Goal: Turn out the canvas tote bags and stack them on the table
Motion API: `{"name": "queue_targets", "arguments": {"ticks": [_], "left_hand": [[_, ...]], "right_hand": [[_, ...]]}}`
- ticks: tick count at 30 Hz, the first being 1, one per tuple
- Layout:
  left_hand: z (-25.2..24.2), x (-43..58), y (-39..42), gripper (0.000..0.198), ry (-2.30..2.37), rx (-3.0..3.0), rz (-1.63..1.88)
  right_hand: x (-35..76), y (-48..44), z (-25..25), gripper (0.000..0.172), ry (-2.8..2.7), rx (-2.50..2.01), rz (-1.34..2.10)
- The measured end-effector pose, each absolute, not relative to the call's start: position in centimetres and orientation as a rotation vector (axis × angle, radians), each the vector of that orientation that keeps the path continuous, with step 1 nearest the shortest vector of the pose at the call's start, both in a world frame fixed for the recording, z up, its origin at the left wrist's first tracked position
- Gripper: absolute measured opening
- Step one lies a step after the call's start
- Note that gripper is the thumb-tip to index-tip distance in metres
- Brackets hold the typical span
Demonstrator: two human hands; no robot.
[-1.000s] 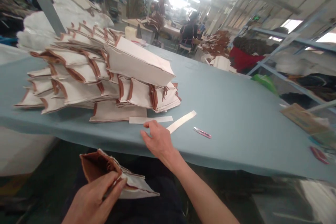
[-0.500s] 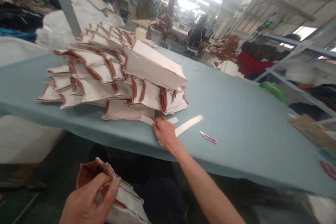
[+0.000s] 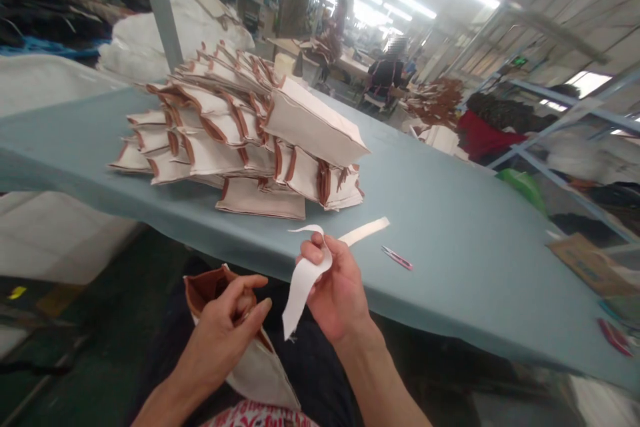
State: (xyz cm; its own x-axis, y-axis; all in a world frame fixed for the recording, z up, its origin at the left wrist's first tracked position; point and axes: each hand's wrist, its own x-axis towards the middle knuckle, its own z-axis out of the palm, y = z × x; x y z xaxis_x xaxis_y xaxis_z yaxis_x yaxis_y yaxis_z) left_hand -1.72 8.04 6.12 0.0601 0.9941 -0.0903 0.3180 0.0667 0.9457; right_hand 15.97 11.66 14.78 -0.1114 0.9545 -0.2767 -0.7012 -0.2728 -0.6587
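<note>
My right hand (image 3: pixel 340 287) holds a thin white strip (image 3: pixel 303 287) that curls over its fingers and hangs down, above the table's front edge. My left hand (image 3: pixel 225 323) is over a white fabric piece with a brown lining (image 3: pixel 265 373) lying on my lap; its thumb and forefinger are apart, with nothing visible between them. A cream strip (image 3: pixel 367 230) lies on the table beyond my right hand, and pink-handled snips (image 3: pixel 397 258) rest to the right of it.
Stacked white pieces with brown edges (image 3: pixel 215 153) cover the left-centre of the blue-green table (image 3: pixel 450 247). A cardboard piece (image 3: pixel 590 263) and a red object (image 3: pixel 615 337) are at the right. Behind, a person (image 3: pixel 385 73) sits near brown material.
My right hand has lifted the white strip off the table and moved back, turning palm up. My left hand has let go of the fabric edge and its fingers have spread.
</note>
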Motion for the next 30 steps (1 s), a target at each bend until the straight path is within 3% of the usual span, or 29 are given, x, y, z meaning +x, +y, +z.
{"name": "queue_targets", "arguments": {"ticks": [10, 20, 26, 30], "left_hand": [[5.5, -0.1, 7.2, 0.068, 1.220, 1.492, 1.122], [9.1, -1.2, 5.3, 0.014, 1.090, 1.499, 1.183], [9.4, -1.0, 3.9, 0.049, 1.255, 1.254, 1.061], [9.7, -0.8, 2.5, 0.049, 1.251, 1.024, 0.901]], "right_hand": [[15.0, 9.5, 14.3, 0.033, -0.024, -0.682, 1.838], [15.1, 7.5, 10.2, 0.031, -0.062, -0.805, 1.886], [15.8, 4.8, 8.1, 0.051, -0.019, -0.833, 1.877], [17.4, 1.8, 5.2, 0.066, -0.222, -1.152, 1.764]]}}
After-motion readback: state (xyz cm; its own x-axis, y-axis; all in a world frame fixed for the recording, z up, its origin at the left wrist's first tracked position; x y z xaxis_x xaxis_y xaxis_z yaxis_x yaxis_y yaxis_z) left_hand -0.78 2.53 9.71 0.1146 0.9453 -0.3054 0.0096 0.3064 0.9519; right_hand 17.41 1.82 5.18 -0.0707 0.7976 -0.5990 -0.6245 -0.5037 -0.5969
